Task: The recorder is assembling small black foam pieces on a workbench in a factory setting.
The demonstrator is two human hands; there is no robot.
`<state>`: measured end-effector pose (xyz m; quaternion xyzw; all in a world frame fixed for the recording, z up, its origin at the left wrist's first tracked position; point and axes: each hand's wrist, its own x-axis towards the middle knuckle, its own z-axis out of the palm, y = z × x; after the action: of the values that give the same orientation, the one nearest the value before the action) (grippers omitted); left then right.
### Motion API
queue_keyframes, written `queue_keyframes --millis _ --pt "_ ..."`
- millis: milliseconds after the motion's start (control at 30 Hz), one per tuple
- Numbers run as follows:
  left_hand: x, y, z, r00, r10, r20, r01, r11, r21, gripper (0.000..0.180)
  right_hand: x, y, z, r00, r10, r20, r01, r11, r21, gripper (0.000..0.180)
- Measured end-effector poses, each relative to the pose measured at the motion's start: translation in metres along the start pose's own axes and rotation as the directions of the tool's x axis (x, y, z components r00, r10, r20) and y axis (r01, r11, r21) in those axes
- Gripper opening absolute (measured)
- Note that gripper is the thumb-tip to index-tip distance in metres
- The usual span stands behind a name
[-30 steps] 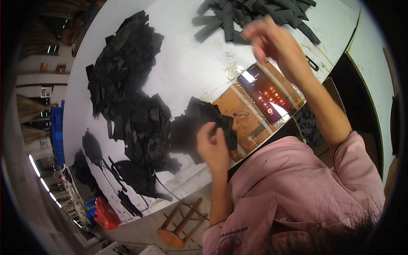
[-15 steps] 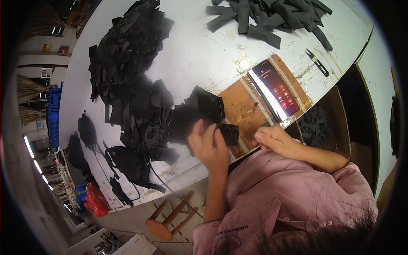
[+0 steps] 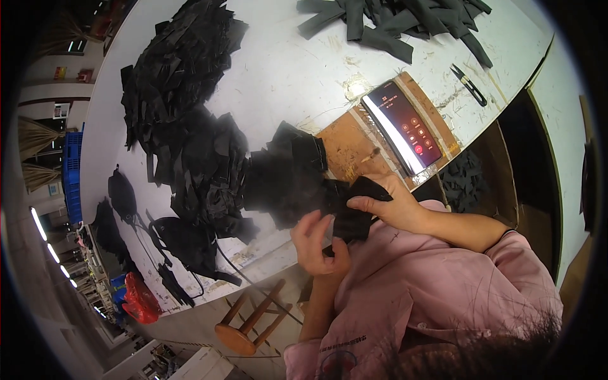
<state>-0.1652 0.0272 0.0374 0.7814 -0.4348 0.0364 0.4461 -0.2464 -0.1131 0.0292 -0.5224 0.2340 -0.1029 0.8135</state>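
Both my hands hold one small black fabric piece (image 3: pixel 352 212) close to my chest, at the near edge of the white table (image 3: pixel 285 69). My right hand (image 3: pixel 387 206) pinches its upper right side with thumb and fingers. My left hand (image 3: pixel 318 244) grips its lower left edge from below. Just beyond the hands lies a stack of black fabric pieces (image 3: pixel 285 174), partly on a brown wooden board (image 3: pixel 345 145).
A phone (image 3: pixel 403 125) with a lit dark-red screen lies on the board. Large heaps of black cut fabric (image 3: pixel 183 95) cover the table's left side, and folded black strips (image 3: pixel 392 22) lie at the far end. Small snips (image 3: pixel 469 84) rest nearby; a wooden stool (image 3: pixel 247 320) stands below.
My right hand came back from the far strips, past the phone, to the fabric piece at the table edge. My left hand dropped from the stack toward my chest and now shares that piece.
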Motion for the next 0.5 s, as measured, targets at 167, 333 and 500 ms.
queue_keyframes --millis 167,333,500 --pt "0.016 0.027 0.005 0.944 -0.312 0.106 0.329 0.87 -0.368 0.022 0.002 0.005 0.0 0.884 -0.468 0.024 0.389 0.704 -0.594 0.012" --pt "0.025 0.041 0.001 0.786 -0.526 0.325 0.606 0.552 -0.573 0.01 0.001 0.006 0.002 0.869 -0.493 0.039 0.396 0.645 -0.653 0.015" --pt "0.026 0.044 -0.003 0.746 -0.543 0.385 0.656 0.496 -0.569 0.013 0.001 0.006 0.005 0.84 -0.538 0.069 0.431 0.586 -0.686 0.014"
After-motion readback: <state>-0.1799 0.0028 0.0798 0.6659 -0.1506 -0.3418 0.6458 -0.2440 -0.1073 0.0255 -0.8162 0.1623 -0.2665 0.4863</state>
